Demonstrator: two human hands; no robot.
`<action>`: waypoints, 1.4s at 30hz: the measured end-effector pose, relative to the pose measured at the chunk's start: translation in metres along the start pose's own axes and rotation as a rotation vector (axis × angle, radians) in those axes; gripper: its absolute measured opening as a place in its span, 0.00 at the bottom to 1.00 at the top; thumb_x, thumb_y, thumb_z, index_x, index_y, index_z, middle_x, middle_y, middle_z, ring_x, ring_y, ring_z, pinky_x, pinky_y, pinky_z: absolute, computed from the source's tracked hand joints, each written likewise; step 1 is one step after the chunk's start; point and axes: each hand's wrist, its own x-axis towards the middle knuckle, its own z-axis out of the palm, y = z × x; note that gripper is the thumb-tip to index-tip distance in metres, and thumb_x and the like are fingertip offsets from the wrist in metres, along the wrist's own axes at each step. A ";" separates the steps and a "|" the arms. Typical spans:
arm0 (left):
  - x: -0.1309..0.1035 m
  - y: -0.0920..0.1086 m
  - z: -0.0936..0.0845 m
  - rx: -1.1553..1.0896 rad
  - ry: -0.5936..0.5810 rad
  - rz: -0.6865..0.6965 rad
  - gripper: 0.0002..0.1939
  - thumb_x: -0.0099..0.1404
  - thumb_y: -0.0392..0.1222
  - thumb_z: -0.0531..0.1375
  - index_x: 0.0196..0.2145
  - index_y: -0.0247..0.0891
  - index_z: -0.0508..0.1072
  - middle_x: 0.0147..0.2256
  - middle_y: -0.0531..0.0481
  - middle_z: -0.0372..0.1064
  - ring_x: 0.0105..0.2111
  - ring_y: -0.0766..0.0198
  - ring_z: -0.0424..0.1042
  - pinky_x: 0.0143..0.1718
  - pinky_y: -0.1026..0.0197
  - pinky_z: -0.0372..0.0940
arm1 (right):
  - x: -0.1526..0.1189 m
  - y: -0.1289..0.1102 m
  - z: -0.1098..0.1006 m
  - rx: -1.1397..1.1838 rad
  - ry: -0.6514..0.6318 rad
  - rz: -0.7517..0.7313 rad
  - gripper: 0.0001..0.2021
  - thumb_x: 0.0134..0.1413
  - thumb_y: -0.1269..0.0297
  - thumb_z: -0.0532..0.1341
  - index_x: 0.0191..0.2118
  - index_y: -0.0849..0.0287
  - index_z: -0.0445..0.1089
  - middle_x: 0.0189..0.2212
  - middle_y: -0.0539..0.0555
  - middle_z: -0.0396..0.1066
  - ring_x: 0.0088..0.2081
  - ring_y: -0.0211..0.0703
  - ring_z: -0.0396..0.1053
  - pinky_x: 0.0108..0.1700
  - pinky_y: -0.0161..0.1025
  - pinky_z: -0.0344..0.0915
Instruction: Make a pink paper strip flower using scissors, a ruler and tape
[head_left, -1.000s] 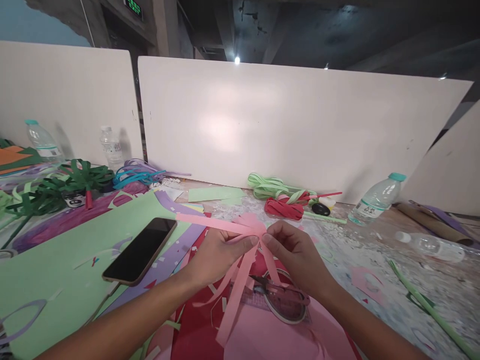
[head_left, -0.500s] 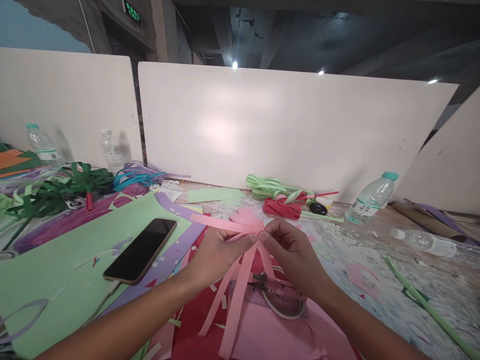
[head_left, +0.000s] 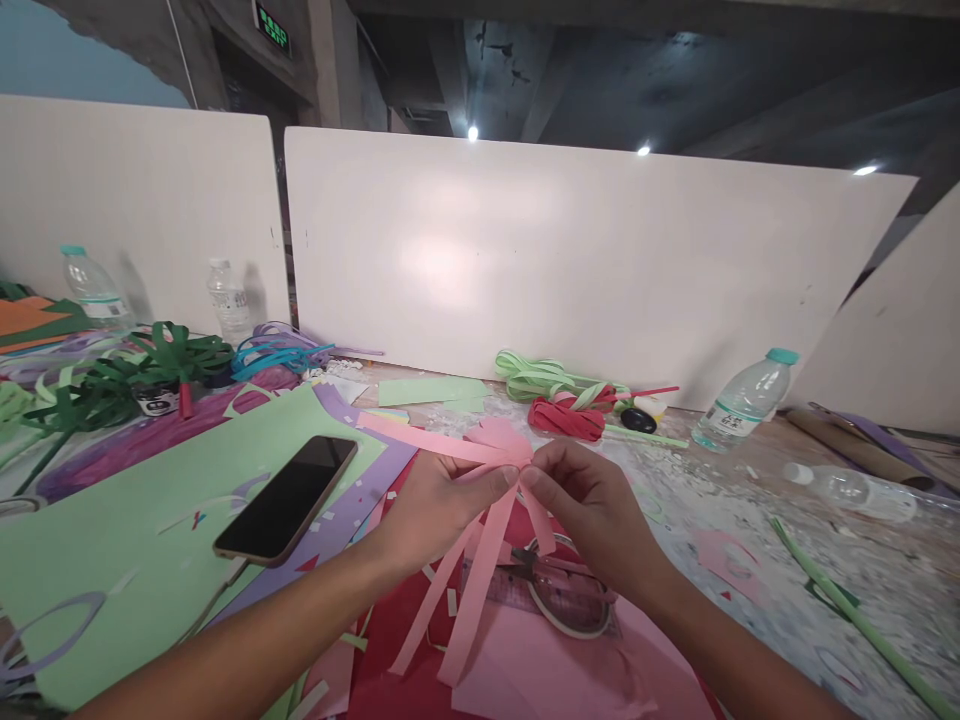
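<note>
A bunch of pink paper strips (head_left: 480, 590) meets at one point in front of me, with some strips hanging down and one sticking out to the left. My left hand (head_left: 457, 500) pinches the strips where they meet. From the right side, my right hand (head_left: 592, 505) pinches the same spot, thumb and forefinger pressed together. The fingertips of both hands nearly touch. Below them, scissors and a roll of tape (head_left: 577, 630) lie over a clear ruler (head_left: 506, 590) on pink paper (head_left: 540, 670) and red paper (head_left: 390, 640).
A black phone (head_left: 289, 500) lies on green paper (head_left: 150, 540) at left. Green strips (head_left: 532, 375), a red bundle (head_left: 566, 418) and a bottle (head_left: 742, 400) stand or lie toward the back. Dark green paper plants (head_left: 180, 355) are at back left. White boards (head_left: 585, 260) stand behind.
Both hands keep their pinch on the pink strips. The strip at left reaches a little further left, and the hanging strips have swung slightly. The whole view has shifted slightly.
</note>
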 end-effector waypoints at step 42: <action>0.024 0.000 -0.004 -0.034 -0.080 0.021 0.21 0.59 0.52 0.59 0.18 0.37 0.59 0.20 0.57 0.45 0.20 0.71 0.45 0.23 0.63 0.43 | 0.010 -0.010 -0.009 0.047 0.017 0.079 0.12 0.51 0.56 0.62 0.27 0.60 0.68 0.20 0.47 0.59 0.23 0.34 0.55 0.24 0.33 0.53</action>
